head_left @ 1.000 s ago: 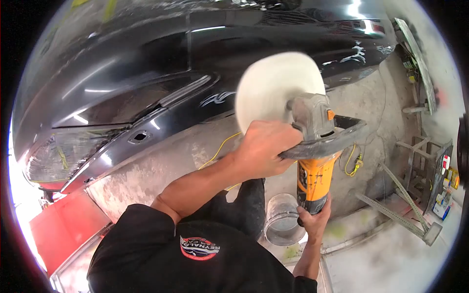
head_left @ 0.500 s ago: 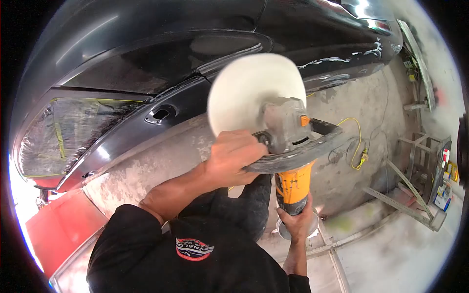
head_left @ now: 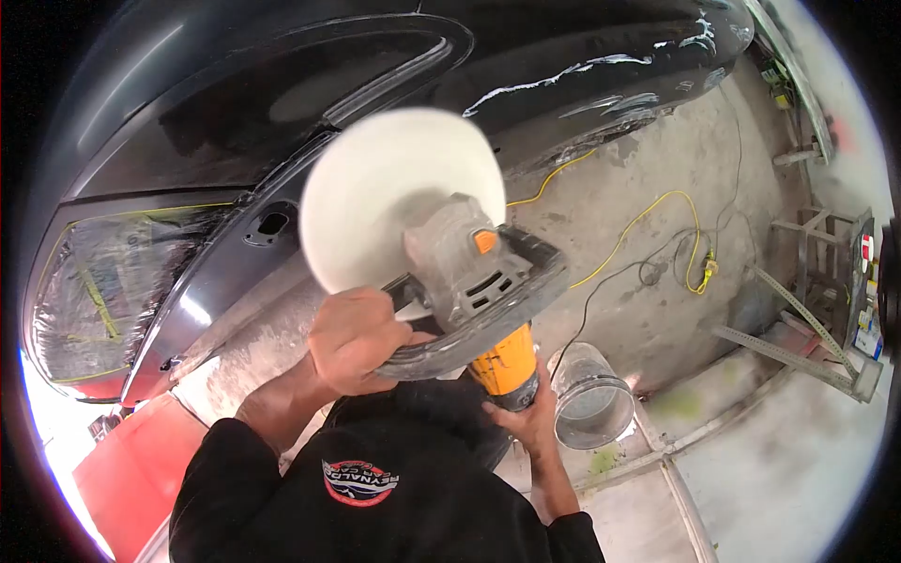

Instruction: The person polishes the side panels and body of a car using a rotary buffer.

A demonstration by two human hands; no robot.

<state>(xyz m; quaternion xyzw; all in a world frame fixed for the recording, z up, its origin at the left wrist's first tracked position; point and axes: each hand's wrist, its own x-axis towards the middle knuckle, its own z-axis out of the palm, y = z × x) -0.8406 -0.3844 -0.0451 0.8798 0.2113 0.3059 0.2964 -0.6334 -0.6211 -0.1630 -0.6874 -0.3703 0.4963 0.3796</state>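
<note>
A yellow and grey polisher (head_left: 508, 363) with a round white pad (head_left: 357, 206) is held up in front of me. My left hand (head_left: 358, 340) is wrapped round one side of its black loop handle (head_left: 488, 314). My right hand (head_left: 531, 413) grips the dark rear end of the yellow body. The pad faces a black car (head_left: 225, 141), overlapping the door in view; whether it touches the paint I cannot tell. White streaks (head_left: 582, 66) of a paste-like substance run along the car's panel to the right of the pad.
A clear bucket (head_left: 593, 413) stands on the floor right of my right hand. Yellow cord (head_left: 638, 225) and a dark cable cross the concrete. A metal stand (head_left: 793, 361) is at the right. Taped plastic (head_left: 113, 272) covers a car window. A red panel (head_left: 141, 460) lies lower left.
The polisher and both hands have shifted left and slightly down in view. The car's white streaks also appear further left and higher. More of the bucket now shows.
</note>
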